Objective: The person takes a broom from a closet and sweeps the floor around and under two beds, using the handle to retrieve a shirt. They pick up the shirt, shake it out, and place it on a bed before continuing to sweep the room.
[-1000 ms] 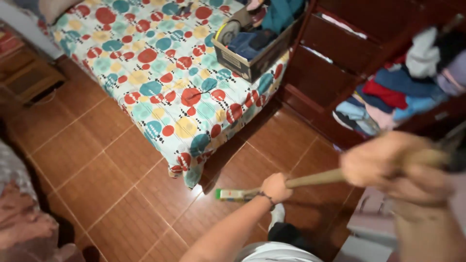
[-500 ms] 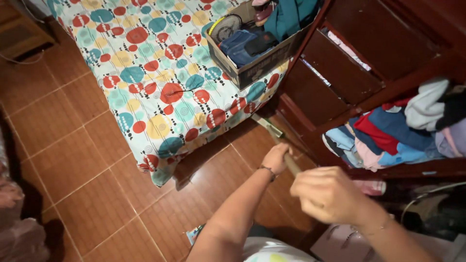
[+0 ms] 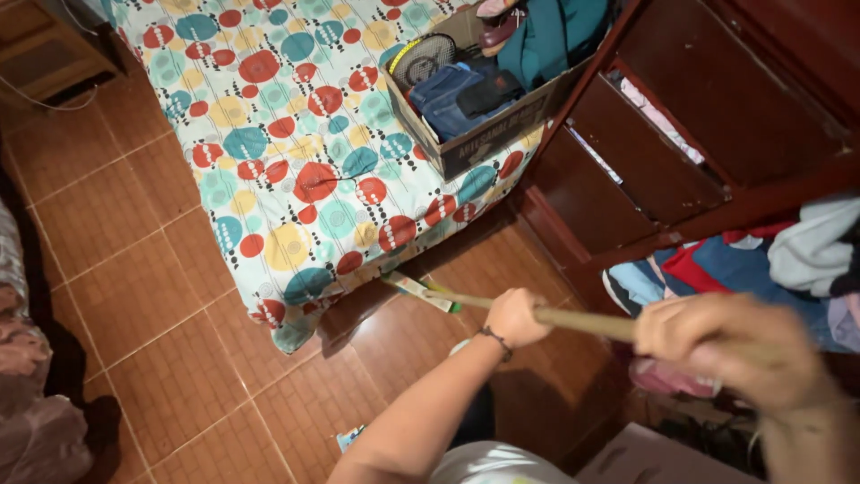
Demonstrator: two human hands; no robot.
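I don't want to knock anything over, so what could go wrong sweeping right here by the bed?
The broom head sits right at the hanging bedspread and might snag it. The box overhangs the bed corner, so a tug could tip it. The right hand swings the handle close to the clothes.

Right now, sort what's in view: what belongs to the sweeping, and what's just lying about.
In use:
- broom, its stick held in both hands
- left hand
- right hand
- tiled floor

Lying about:
- patterned bedspread
- cardboard box of clothes
- wooden drawers
- heaped clothes
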